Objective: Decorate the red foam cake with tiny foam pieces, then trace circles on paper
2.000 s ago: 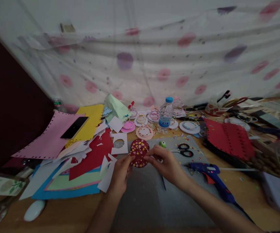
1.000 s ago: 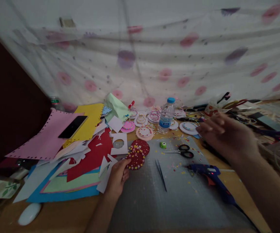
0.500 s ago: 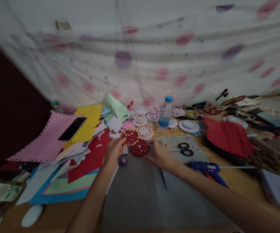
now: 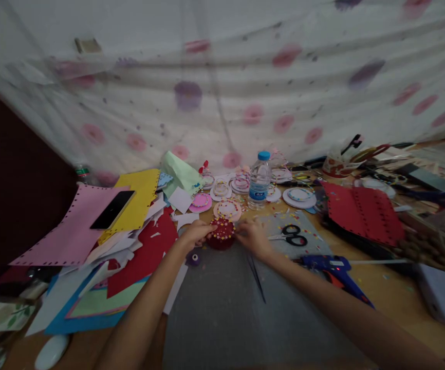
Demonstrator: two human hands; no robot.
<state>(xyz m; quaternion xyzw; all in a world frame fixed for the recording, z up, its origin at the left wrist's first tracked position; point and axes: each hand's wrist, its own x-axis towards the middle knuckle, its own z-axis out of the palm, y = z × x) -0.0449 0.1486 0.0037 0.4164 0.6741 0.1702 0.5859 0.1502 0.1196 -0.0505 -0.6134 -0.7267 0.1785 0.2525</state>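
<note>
A dark red round paper piece (image 4: 221,234) dotted with small yellow and pink shapes rests at the far end of the grey mat (image 4: 226,308). My left hand (image 4: 193,235) pinches its left edge. My right hand (image 4: 252,238) grips its right edge, fingers curled. A small purple punch (image 4: 194,257) lies just below my left hand. Thin black tweezers (image 4: 256,277) lie on the mat under my right wrist.
Black scissors (image 4: 288,234) and a blue glue gun (image 4: 332,270) lie to the right. A water bottle (image 4: 259,180) stands behind among decorated paper discs (image 4: 227,208). Coloured paper sheets (image 4: 122,246) and a phone (image 4: 111,209) pile up at left; red card (image 4: 363,216) at right.
Both hands have closed in on the red round piece, which now looks stacked into one. Earlier my right hand reached out to the right and came back. The view shifted slightly.
</note>
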